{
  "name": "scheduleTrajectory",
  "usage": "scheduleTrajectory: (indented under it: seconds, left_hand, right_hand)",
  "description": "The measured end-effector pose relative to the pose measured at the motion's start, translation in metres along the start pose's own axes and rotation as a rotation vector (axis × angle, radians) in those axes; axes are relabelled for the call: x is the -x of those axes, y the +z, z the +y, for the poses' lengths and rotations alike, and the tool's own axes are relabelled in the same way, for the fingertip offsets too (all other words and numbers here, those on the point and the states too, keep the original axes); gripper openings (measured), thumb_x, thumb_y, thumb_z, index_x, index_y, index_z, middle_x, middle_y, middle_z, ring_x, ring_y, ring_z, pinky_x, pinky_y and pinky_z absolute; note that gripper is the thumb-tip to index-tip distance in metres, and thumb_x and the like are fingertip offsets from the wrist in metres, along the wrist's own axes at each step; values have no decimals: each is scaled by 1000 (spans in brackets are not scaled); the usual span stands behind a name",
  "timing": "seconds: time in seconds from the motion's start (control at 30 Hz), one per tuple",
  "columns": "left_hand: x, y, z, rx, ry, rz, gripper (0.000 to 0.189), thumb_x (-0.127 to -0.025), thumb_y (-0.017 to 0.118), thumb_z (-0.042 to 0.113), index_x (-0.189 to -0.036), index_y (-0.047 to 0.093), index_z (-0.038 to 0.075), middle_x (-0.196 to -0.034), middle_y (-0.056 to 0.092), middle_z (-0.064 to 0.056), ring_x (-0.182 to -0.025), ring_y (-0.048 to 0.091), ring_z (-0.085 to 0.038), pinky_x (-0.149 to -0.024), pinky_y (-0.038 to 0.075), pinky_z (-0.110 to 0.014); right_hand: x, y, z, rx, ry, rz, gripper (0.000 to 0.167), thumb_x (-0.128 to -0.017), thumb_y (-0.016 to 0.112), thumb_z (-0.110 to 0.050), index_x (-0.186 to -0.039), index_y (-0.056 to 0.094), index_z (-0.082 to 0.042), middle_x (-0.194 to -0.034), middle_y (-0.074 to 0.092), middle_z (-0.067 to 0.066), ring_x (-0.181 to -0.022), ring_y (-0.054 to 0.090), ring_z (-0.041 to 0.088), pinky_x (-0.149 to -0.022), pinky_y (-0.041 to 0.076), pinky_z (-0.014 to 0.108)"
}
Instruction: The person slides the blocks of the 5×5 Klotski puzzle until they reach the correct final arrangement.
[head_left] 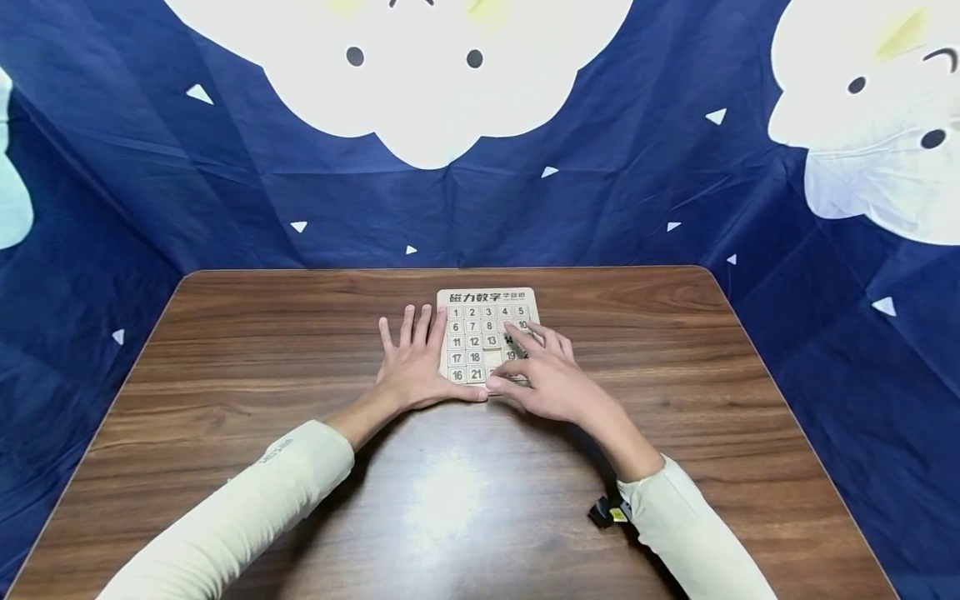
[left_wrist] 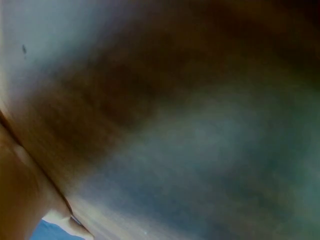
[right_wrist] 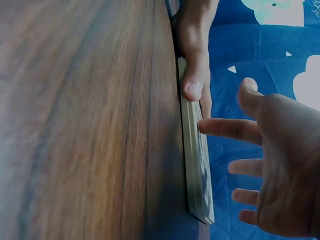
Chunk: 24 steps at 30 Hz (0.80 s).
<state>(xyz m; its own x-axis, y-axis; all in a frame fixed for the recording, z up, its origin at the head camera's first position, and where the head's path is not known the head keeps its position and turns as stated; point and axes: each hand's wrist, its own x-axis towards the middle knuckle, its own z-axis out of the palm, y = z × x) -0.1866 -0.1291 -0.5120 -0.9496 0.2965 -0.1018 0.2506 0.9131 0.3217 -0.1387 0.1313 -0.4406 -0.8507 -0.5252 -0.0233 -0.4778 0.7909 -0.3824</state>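
Note:
A flat wooden number slide puzzle [head_left: 480, 297] lies on the table, its numbered square tiles in rows. One bare slot [head_left: 492, 358] shows right of tile 18 [head_left: 475, 357]. My left hand [head_left: 411, 372] lies with spread, straight fingers along the puzzle's left side, its thumb [right_wrist: 193, 86] along the near edge. Over the lower right tiles is my right hand [head_left: 553, 383]; in the right wrist view its index finger [right_wrist: 230, 129] reaches the puzzle's face, while the thumb and other fingers stand apart from it. This hand hides several tiles in the head view.
The brown wooden table [head_left: 247, 350] reaches close to a dark blue cloth backdrop [head_left: 495, 212] with white cloud shapes. A small black device [head_left: 601, 512] sits at the right sleeve [head_left: 690, 525]. The left wrist view is mostly blurred tabletop.

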Motion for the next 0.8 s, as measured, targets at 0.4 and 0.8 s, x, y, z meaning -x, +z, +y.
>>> scheduleTrajectory:
  seconds: [0.4, 0.8]
  left_hand:
    - [1, -3, 1, -4, 1, -10, 170, -61, 74, 106, -183, -3, 17, -191, -2, -19, -177, -14, -43, -134, -23, -74]
    - [-1, -1, -3, -46, 24, -7, 161, -70, 77, 98, -183, -2, 14, -190, 1, -22, -177, -10, -47, -133, -21, -78]
  right_hand:
    - [-6, 4, 4, 28, 68, -38, 53, -111, 61, -64, -154, 71, -36, -187, 29, 19, -170, 23, 56, -135, 20, 76]
    - [-26, 17, -15, 31, -25, -91, 63, -108, 58, -72, -163, 61, -41, -190, 20, 18, -173, 17, 55, -137, 17, 75]
